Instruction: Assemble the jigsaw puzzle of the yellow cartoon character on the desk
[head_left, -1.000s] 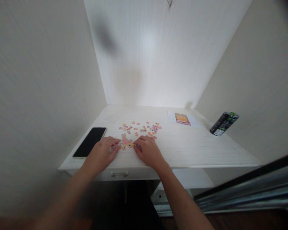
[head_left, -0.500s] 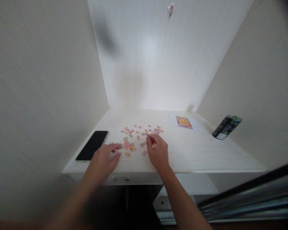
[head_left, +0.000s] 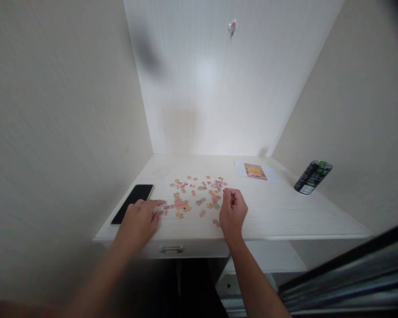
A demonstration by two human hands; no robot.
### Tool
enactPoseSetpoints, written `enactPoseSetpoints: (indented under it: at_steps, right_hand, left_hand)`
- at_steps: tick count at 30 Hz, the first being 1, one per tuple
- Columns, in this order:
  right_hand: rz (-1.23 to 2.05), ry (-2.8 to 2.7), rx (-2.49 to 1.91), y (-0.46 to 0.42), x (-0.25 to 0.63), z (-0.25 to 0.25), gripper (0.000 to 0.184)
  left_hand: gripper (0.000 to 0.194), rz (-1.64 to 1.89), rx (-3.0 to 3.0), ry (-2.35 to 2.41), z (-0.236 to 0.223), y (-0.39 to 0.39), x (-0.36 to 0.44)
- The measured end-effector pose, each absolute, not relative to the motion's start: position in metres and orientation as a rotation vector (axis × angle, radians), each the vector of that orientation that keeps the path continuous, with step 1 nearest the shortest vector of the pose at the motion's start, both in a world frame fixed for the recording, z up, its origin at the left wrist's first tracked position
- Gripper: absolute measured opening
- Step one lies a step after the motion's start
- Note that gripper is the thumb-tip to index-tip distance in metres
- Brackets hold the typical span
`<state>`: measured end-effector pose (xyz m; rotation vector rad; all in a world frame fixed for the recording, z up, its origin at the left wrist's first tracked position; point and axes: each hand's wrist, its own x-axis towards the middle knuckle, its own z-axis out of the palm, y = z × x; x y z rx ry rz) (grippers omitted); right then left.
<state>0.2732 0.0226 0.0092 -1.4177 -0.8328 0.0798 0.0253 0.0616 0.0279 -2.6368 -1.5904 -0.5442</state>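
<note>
Several small orange, pink and purple puzzle pieces (head_left: pixel 199 190) lie scattered on the white desk (head_left: pixel 285 212). A small joined cluster of pieces (head_left: pixel 181 204) sits near the front. My left hand (head_left: pixel 139 223) lies flat on the desk with fingers stretched out, its fingertips touching pieces just left of the cluster. My right hand (head_left: pixel 232 213) is lifted slightly to the right of the pieces, its fingers curled into a loose pinch; whether a piece is in them is hidden.
A black phone (head_left: pixel 133 202) lies face up at the left of the desk. A picture card on white paper (head_left: pixel 255 171) lies at the back right. A dark drink can (head_left: pixel 313 176) stands at the far right by the wall. A drawer handle (head_left: pixel 171 249) sits under the front edge.
My right hand left the joined cluster, reached into the loose pieces, then drew back right with fingers curled. My left hand stayed beside the cluster. The view shifted slightly.
</note>
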Motion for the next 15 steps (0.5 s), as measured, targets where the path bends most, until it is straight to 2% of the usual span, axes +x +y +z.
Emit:
enactPoseSetpoints:
  at_steps: [15]
  right_hand:
    - [0.084,-0.661,-1.414,0.029,0.295,-0.006,0.035]
  left_hand:
    - [0.025,-0.983,-2.739,-1.506,-0.001,0.071,0.038]
